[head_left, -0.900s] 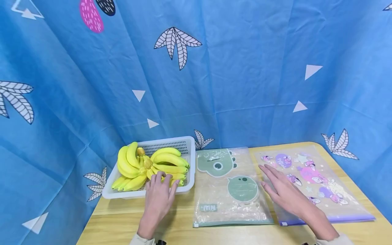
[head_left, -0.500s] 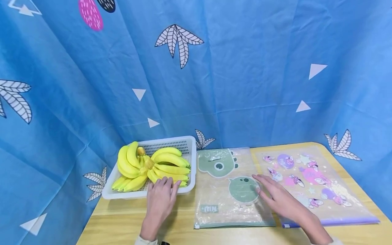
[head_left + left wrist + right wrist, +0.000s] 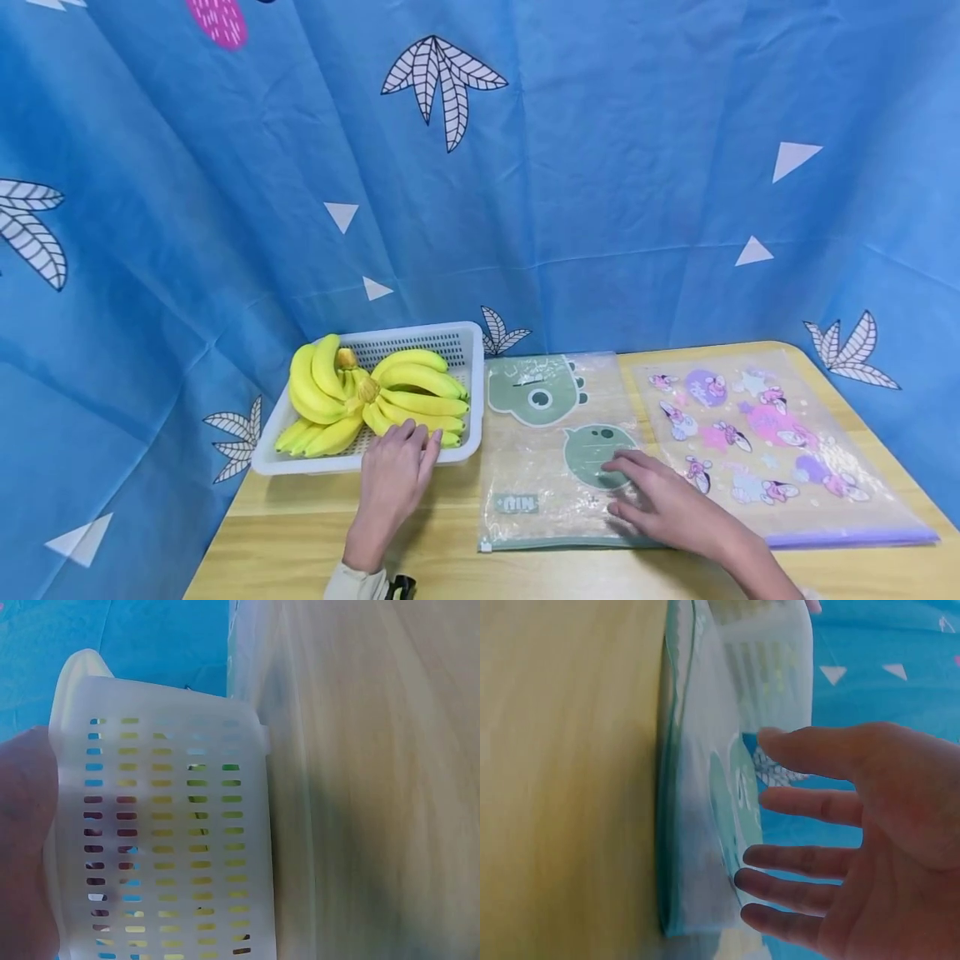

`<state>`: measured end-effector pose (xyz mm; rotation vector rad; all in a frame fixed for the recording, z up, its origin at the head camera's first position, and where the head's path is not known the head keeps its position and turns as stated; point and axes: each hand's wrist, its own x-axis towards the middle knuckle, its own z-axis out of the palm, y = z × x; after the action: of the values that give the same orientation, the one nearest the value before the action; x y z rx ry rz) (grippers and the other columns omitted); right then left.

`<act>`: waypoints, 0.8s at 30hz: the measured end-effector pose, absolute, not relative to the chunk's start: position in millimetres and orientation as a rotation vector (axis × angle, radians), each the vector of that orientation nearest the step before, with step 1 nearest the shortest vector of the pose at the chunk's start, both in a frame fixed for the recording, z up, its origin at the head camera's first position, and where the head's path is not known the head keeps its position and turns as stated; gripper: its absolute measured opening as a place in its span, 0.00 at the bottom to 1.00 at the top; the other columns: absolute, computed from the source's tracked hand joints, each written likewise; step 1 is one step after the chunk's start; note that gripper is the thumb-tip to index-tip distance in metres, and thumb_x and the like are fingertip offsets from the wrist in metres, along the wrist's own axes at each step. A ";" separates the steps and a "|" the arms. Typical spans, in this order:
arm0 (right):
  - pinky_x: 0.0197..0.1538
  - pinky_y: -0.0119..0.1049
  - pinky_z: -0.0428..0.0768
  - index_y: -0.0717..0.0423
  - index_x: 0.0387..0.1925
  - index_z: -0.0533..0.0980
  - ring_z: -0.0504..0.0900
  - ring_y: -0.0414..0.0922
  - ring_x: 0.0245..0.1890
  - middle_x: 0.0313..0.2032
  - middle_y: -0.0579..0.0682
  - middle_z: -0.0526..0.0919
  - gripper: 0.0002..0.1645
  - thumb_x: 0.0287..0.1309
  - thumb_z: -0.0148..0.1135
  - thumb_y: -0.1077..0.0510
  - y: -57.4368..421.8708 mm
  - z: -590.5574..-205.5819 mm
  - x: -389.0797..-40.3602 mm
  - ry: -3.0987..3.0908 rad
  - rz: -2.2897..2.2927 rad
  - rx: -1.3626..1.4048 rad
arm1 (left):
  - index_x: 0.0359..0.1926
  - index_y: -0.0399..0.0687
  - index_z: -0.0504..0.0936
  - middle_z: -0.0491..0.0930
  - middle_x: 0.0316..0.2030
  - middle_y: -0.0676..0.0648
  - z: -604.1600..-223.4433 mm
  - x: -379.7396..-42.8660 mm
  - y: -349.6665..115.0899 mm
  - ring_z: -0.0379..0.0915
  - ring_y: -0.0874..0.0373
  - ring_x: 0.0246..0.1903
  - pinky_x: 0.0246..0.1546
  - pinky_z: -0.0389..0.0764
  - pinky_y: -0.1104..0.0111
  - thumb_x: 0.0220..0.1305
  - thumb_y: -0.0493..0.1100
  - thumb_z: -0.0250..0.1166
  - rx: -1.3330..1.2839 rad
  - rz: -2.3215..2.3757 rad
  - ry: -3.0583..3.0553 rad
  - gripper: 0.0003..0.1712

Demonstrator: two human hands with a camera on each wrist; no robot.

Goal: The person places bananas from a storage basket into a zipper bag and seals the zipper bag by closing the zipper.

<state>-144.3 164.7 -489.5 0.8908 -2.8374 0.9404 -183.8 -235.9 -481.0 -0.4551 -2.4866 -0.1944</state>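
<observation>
My left hand (image 3: 392,477) rests over the front rim of a white plastic basket (image 3: 476,392), fingers bent down inside; their tips are hidden in the head view. Reddish finger shapes show through the slots of the basket wall (image 3: 172,825) in the left wrist view. Several bunches of bananas (image 3: 423,404) lie in the basket, beside those fingers. My right hand (image 3: 663,504), fingers spread and empty, hovers over the lower right of a clear zipper bag (image 3: 525,467) with green dinosaur prints. The right wrist view shows that palm (image 3: 885,862) facing the bag.
A second clear zipper bag (image 3: 757,508), with pink and purple prints and a purple zip edge, lies flat to the right. Both bags and the basket stand on a wooden table (image 3: 277,533). A blue patterned curtain (image 3: 600,183) hangs behind and at the sides.
My right hand has moved left and nearer, from between the two bags to over the green one. My left hand has drawn back slightly from the bananas to the basket's front rim.
</observation>
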 end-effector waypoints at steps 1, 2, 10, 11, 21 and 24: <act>0.59 0.64 0.77 0.55 0.58 0.78 0.76 0.67 0.61 0.62 0.66 0.76 0.27 0.63 0.71 0.47 162.9 -490.4 -143.1 -2.845 0.929 0.899 | 0.19 0.56 0.66 0.64 0.20 0.55 -481.6 -185.3 -236.3 0.61 0.57 0.20 0.20 0.63 0.69 0.75 0.54 0.54 -0.465 -0.194 -2.464 0.24; 0.58 0.65 0.77 0.54 0.57 0.79 0.76 0.67 0.61 0.62 0.66 0.75 0.27 0.61 0.72 0.45 161.2 -490.8 -142.3 -2.855 0.930 0.910 | 0.19 0.56 0.66 0.64 0.20 0.55 -482.2 -186.7 -236.7 0.61 0.57 0.19 0.19 0.63 0.69 0.75 0.53 0.55 -0.472 -0.197 -2.445 0.24; 0.60 0.65 0.76 0.43 0.47 0.79 0.73 0.67 0.64 0.64 0.67 0.73 0.28 0.49 0.78 0.36 148.1 -498.2 -132.0 -2.912 0.869 0.958 | 0.18 0.58 0.63 0.63 0.20 0.56 -483.6 -189.6 -237.8 0.59 0.59 0.19 0.18 0.61 0.71 0.76 0.53 0.54 -0.458 -0.220 -2.446 0.25; 0.59 0.64 0.77 0.42 0.45 0.78 0.73 0.66 0.63 0.64 0.66 0.74 0.28 0.48 0.78 0.36 146.2 -498.8 -130.9 -2.904 0.839 0.966 | 0.18 0.58 0.63 0.63 0.20 0.56 -483.9 -189.0 -238.5 0.60 0.59 0.19 0.18 0.61 0.71 0.76 0.53 0.54 -0.448 -0.228 -2.458 0.25; 0.54 0.59 0.82 0.44 0.34 0.79 0.79 0.63 0.56 0.57 0.64 0.79 0.12 0.54 0.72 0.64 132.3 -495.7 -126.2 -2.873 0.675 1.040 | 0.20 0.56 0.70 0.70 0.23 0.55 -481.7 -186.6 -239.1 0.65 0.56 0.22 0.23 0.69 0.65 0.77 0.55 0.52 -0.393 -0.241 -2.518 0.24; 0.43 0.45 0.86 0.47 0.32 0.77 0.83 0.47 0.41 0.44 0.49 0.82 0.13 0.54 0.71 0.67 128.4 -493.3 -125.3 -2.801 0.660 1.012 | 0.22 0.56 0.72 0.72 0.25 0.54 -478.6 -187.0 -238.5 0.68 0.56 0.25 0.26 0.72 0.64 0.79 0.57 0.49 -0.379 -0.238 -2.561 0.25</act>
<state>-125.3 128.4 -493.3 1.0116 -2.8009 0.6602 -187.0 -238.5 -478.6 -0.3794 -2.5611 -0.2376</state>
